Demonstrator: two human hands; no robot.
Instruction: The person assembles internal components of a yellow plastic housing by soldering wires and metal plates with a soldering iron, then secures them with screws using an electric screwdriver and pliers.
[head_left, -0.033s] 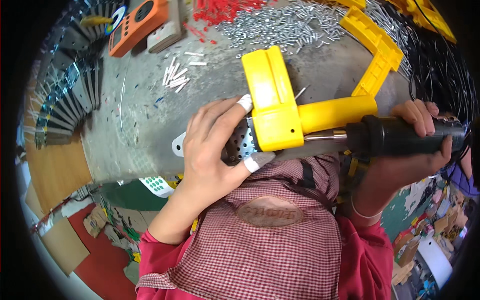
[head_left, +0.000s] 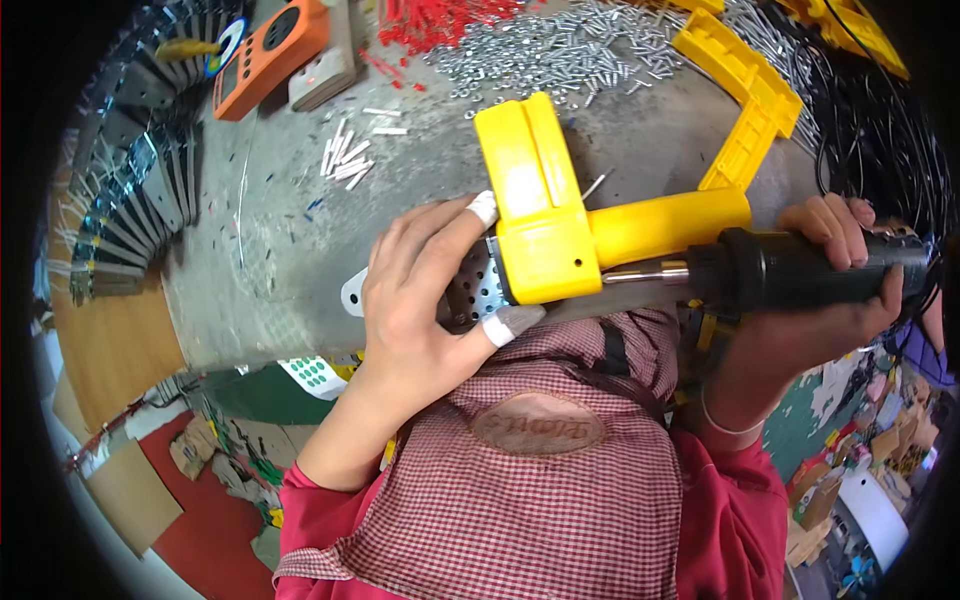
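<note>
A yellow plastic housing with a handle (head_left: 545,225), shaped like a gun, lies over the near edge of the bench. Its left end meets a perforated metal piece (head_left: 487,285) with a flat, holed tip sticking out beyond my hand. My left hand (head_left: 400,290), with white wraps on thumb and one finger, is closed round this metal end, fingertips touching the housing. On the right, my right hand (head_left: 835,235) grips a black electric screwdriver (head_left: 790,272) lying level. Its shiny shaft points left, the tip at the housing's lower right side below the handle; exact contact is hard to see.
Loose screws (head_left: 560,50) and red pieces (head_left: 430,22) are heaped at the back. Short white tubes (head_left: 345,160) lie left of centre. An orange meter (head_left: 270,55) and stacked metal plates (head_left: 140,205) stand left. Yellow shell halves (head_left: 750,100) and black cables (head_left: 880,140) are right.
The whole view has shifted very slightly. Both hands keep the same grip, and the screwdriver stays at the housing.
</note>
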